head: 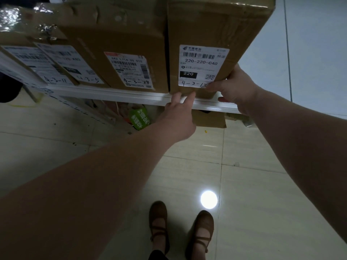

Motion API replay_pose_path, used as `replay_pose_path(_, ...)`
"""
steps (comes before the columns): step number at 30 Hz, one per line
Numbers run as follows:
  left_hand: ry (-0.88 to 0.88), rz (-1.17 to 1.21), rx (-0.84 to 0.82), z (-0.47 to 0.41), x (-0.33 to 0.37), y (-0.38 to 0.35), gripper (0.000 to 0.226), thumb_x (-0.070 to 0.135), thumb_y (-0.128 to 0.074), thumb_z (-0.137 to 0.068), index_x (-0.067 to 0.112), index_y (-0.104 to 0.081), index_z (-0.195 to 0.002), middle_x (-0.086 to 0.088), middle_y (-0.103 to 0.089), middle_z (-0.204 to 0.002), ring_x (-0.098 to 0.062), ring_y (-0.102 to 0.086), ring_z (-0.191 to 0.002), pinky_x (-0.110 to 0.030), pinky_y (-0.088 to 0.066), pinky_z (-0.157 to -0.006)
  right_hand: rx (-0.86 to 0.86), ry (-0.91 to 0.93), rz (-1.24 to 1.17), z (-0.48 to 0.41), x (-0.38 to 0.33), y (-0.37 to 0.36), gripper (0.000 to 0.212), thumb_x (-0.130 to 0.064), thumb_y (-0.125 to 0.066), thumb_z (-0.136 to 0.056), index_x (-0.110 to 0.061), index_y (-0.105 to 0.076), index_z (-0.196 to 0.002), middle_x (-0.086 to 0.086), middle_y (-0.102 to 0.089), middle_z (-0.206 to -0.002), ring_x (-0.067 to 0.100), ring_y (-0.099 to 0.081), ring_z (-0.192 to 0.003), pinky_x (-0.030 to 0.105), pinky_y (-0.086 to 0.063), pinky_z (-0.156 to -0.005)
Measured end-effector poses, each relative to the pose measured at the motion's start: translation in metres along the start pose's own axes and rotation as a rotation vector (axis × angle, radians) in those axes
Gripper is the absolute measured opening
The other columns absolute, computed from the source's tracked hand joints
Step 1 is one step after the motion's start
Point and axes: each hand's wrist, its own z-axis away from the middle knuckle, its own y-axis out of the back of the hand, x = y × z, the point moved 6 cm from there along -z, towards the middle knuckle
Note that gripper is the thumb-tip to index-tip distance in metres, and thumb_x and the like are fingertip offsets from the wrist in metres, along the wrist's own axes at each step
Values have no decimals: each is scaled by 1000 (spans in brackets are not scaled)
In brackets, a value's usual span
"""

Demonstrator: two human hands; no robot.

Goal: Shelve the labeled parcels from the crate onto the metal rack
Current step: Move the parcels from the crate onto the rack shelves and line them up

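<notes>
One box [216, 25], marked 4-3-13, stands on the shelf [112, 93] beside three others [131, 38]. The left hand [178, 113] presses straight fingers [190, 96] against its lower edge; the right hand [236, 85] grips its corner. We judge seating nearly complete; no crate shows.

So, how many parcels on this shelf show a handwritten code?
4, in one row: the 4-3-11 parcel far left, the 4-3-5 parcel next, the 4-3-24 parcel in the middle, the 4-3-13 parcel at the right end. Others may be hidden past the left edge.
</notes>
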Motion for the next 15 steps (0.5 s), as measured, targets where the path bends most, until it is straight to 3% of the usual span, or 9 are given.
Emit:
replay_pose_path(3, -8, -4, -34, 15, -4, 5, 78, 23, -58, -91, 27, -10, -153, -6, -13, -157, -28, -29, -137, -39, -37, -108, 2, -65, 115, 12, 4, 2, 83, -17, -76, -80, -27, -31, -150, -4, -52, -139, 21, -55, -119, 31, -51, -83)
replay_pose_path(6, -1, -30, -51, 40, -11, 12, 64, 26, -55, -93, 18, -25, -150, -12, -38, -145, -25, -43, -127, -32, -40, -102, 41, -179, 168, 31, 12, 6, 89, -16, -73, -85, -20, -19, -155, 11, -44, -149, 29, -56, -120, 42, -54, -93)
replay_pose_path(9, 19, 79, -26, 75, -17, 25, 47, 21, -54, -95, 12, -46, -140, -8, -57, -129, -20, -54, -116, -20, -40, -91, 49, -236, 197, 57, 15, 4, 67, -16, -69, -87, -14, -39, -147, 14, -59, -126, 26, -62, -94, 40, -56, -86)
replay_pose_path(12, 64, 128, 26, 119, -29, 38, 37, 20, -55, -94, 10, -56, -130, -8, -61, -124, -22, -57, -112, -27, -44, -94, 7, -253, 158, 91, 11, -6, 44, -17, -68, -88, -11, -59, -130, 13, -64, -116, 25, -63, -93, 37, -56, -79)
replay_pose_path(15, 141, 130, 131, 167, -46, 45, 27, 22, -57, -92, 12, -65, -117, -6, -65, -117, -23, -59, -109, -29, -45, -93, -74, -248, 157, 132, 4, -20, 29, -17, -67, -89, -12, -63, -118, 11, -64, -109, 24, -63, -95, 38, -55, -84)
